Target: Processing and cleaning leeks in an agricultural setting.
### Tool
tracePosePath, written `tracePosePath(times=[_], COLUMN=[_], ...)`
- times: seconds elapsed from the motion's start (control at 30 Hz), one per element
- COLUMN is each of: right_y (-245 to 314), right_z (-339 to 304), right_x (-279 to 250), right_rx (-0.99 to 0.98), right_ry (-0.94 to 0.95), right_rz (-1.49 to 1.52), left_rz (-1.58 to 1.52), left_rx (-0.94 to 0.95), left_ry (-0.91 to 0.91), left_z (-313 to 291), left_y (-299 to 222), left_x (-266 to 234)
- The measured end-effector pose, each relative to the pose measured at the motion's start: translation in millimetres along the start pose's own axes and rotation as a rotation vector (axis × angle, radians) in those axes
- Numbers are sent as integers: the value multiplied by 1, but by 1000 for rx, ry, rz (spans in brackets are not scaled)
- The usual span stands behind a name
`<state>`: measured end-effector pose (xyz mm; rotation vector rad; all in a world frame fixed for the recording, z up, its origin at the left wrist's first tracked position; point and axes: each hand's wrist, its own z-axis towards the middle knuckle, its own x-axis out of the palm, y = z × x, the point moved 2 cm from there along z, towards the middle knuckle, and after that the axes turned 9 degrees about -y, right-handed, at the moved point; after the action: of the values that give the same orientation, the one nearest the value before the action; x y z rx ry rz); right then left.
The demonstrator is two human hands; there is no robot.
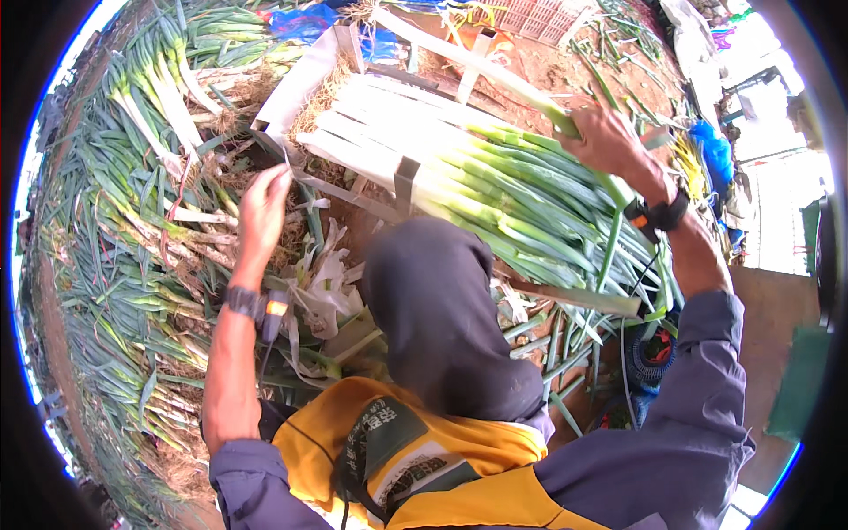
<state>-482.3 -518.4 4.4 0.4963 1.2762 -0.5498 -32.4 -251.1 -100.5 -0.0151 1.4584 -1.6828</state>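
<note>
Head view puts your hands well apart: your right hand [609,146] grips the green part of a long leek [477,64] above the metal frame [405,184]; whether your left hand [263,208] is closed on anything, I cannot tell. Support the pale stalk so it doesn't bend, keeping its roots aligned with the bundled leeks [512,181].

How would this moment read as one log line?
left hand: near metal rack, grip unclear | right hand: gripping one leek | rack: laid leeks | left side: leek pile
</note>
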Motion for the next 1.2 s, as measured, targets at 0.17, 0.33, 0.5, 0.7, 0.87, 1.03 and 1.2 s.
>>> tracePosePath(times=[0.17,0.33,0.5,0.7,0.87,1.03,1.2], right_y=[20,43,53,59,11,-28,-23], right_z=[4,17,18,16,53,47,53], right_x=[42,65,96,116,125,163,175], right_rx=[65,40,-2,36,279,201,121], right_ry=[80,216,232,322,6,31,128], right_rz=[222,284,392,580,494,268,213], left_rz=[130,194,302,413,516,486,463], left_rx=[241,447,525,581,604,589,583], left_ry=[172,223,101,138,125,121,99], left_z=[68,123,155,154,157,152,154], left_y=[-24,-14,28,43,51,45,48], left_x=[123,212,251,260,258,266,262])
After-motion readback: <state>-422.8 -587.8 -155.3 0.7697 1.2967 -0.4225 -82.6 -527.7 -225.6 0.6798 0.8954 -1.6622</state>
